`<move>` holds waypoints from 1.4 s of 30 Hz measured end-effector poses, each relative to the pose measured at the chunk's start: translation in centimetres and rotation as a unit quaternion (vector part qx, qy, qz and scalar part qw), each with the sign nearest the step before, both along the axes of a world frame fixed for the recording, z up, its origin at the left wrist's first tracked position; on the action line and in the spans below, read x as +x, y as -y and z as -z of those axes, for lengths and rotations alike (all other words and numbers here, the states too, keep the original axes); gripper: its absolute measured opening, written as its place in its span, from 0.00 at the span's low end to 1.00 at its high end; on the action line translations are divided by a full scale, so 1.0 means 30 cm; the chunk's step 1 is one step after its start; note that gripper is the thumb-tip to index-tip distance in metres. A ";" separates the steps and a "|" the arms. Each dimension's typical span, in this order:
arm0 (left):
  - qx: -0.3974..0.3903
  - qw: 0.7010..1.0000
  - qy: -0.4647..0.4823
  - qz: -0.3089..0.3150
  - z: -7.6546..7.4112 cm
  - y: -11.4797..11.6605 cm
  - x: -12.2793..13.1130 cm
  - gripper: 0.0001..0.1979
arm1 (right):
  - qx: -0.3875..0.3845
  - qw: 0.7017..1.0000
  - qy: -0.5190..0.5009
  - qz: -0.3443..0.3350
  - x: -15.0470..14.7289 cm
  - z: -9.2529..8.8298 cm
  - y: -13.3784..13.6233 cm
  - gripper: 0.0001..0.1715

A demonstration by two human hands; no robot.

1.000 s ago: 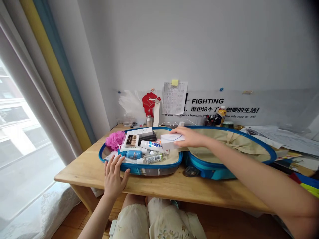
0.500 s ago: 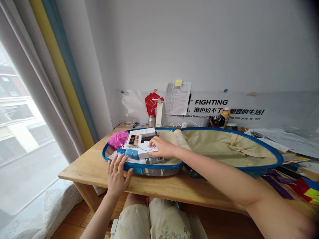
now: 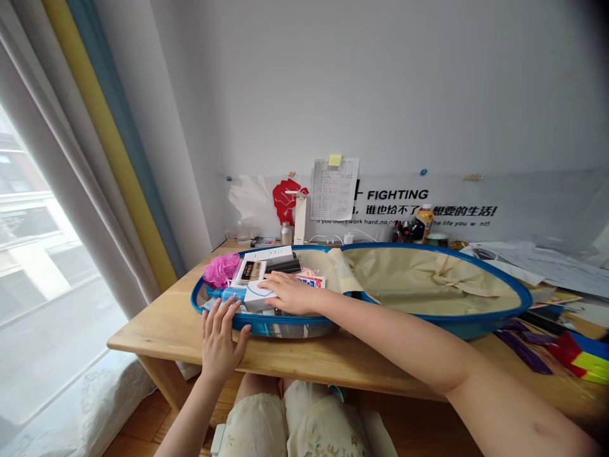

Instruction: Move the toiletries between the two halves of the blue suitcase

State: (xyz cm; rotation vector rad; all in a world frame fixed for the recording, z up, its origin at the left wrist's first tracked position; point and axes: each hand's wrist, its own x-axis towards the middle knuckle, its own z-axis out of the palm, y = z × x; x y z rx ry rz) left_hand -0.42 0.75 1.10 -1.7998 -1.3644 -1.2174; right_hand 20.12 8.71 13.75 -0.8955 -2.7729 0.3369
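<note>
A blue-rimmed suitcase (image 3: 304, 320) lies unfolded on the wooden table, its left half packed. My left hand (image 3: 222, 339) rests on the front rim with its fingers spread. My right hand (image 3: 288, 293) lies over a white box (image 3: 259, 295) with a blue line on top, fingers stretched out across it. Around that box are a pink mesh bath puff (image 3: 221, 271), a blue bottle (image 3: 232, 294), a clear pack of cotton swabs (image 3: 250, 271), a black object (image 3: 284, 264), and a red, white and blue packet (image 3: 314, 280) partly behind my right hand.
The suitcase's right half (image 3: 419, 276) shows a beige lining with straps. Papers (image 3: 514, 266) and coloured strips (image 3: 578, 358) lie to the right. At the back stand a silver bottle (image 3: 286, 233), a white upright stand (image 3: 300, 219) and a yellow-labelled bottle (image 3: 424, 223).
The white box has moved left, against the blue bottle, with my right hand following. My right fingers have straightened over it. The red, white and blue packet now shows. My left hand stays on the rim.
</note>
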 end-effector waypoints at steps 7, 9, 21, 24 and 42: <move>-0.015 1.000 0.008 -0.004 0.007 0.000 -0.002 0.24 | -0.001 1.000 0.009 -0.006 -0.034 0.014 -0.008 0.29; -0.015 1.000 0.010 -0.003 0.010 -0.001 -0.005 0.25 | -0.006 1.000 0.011 -0.008 -0.048 0.014 -0.006 0.28; -0.021 1.000 0.018 0.006 0.006 0.001 -0.004 0.24 | -0.002 0.996 -0.077 0.033 0.126 -0.052 0.075 0.34; -0.021 1.000 0.015 0.009 0.013 -0.004 -0.013 0.24 | 0.035 0.988 -0.131 0.068 0.245 -0.036 0.141 0.32; -0.027 0.988 -0.066 0.134 -0.124 0.036 0.374 0.13 | 0.374 0.835 -0.105 0.390 0.903 0.203 0.332 0.27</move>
